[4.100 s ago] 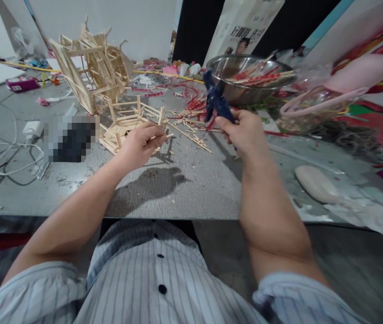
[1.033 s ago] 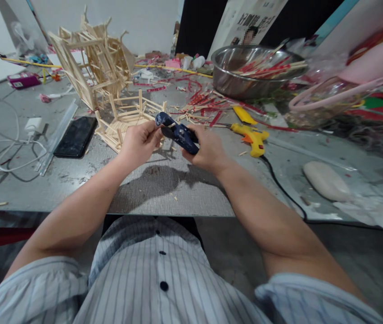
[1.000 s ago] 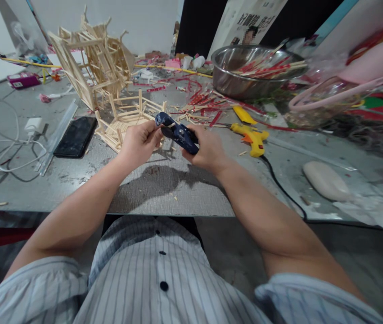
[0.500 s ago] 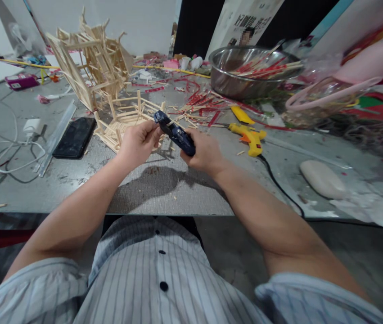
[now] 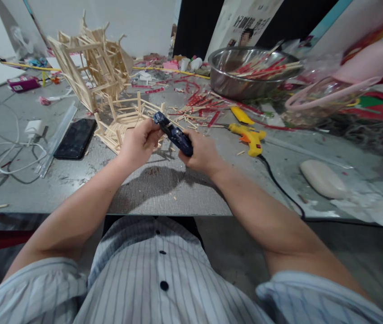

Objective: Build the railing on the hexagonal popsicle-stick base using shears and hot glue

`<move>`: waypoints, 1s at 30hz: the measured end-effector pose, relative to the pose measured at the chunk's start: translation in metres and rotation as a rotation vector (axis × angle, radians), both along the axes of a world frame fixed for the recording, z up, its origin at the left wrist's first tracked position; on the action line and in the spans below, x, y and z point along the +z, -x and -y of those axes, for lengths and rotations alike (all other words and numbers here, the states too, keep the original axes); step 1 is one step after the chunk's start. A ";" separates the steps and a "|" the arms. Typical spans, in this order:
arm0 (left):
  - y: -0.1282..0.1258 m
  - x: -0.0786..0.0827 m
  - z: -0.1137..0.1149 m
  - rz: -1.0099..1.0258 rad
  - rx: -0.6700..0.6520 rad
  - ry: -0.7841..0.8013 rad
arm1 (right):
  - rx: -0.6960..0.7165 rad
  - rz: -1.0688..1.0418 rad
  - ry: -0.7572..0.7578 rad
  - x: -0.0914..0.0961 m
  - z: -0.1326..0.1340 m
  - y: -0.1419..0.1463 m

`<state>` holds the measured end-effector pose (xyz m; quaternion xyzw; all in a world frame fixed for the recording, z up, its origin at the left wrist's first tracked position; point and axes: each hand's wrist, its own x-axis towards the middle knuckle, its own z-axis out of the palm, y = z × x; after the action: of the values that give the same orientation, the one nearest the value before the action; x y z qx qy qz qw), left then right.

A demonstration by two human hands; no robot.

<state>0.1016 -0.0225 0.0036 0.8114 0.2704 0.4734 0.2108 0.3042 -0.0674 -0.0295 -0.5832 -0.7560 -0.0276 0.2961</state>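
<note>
My right hand (image 5: 200, 153) is wrapped round the handles of dark blue shears (image 5: 177, 136), held tilted above the near side of the table. At their upper left end, my left hand (image 5: 139, 141) is closed in a pinch. Whatever lies between its fingertips is too small and hidden to name. Just behind the left hand is a low frame (image 5: 128, 118) of pale wooden sticks with short uprights, partly covered by that hand. A taller stick structure (image 5: 93, 67) stands behind it.
Right of my hands lies a yellow glue gun (image 5: 250, 137) with a black cord. Farther back, a steel bowl (image 5: 225, 83) holds sticks and red strips. A black phone (image 5: 74, 139) and white charger (image 5: 34, 128) lie left. A pale oval object (image 5: 322, 179) rests at right.
My right hand and the shears have shifted very slightly left. My left hand stays in its pinch at nearly the same spot.
</note>
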 end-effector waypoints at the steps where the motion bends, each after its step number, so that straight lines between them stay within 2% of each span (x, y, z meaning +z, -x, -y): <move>1: 0.001 0.001 0.001 -0.015 0.012 -0.032 | 0.007 -0.004 0.002 0.000 0.000 0.000; 6: 0.002 0.004 0.003 -0.029 0.067 -0.074 | 0.026 -0.032 -0.002 -0.002 0.001 0.001; 16: 0.005 0.012 0.002 -0.050 -0.036 0.031 | 0.055 -0.030 -0.009 0.000 0.001 -0.001; 18: 0.004 0.012 0.002 -0.021 -0.070 0.075 | 0.055 -0.026 -0.010 0.000 0.001 -0.001; 24: 0.000 0.014 0.005 0.042 -0.292 0.250 | 0.058 -0.004 -0.039 0.000 -0.001 -0.003; 30: 0.001 0.019 0.006 0.047 -0.320 0.293 | 0.059 0.026 -0.045 0.001 -0.001 -0.004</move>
<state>0.1009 -0.0285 0.0223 0.7935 0.1990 0.4081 0.4053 0.3082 -0.0660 -0.0286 -0.5535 -0.7758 -0.0434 0.3000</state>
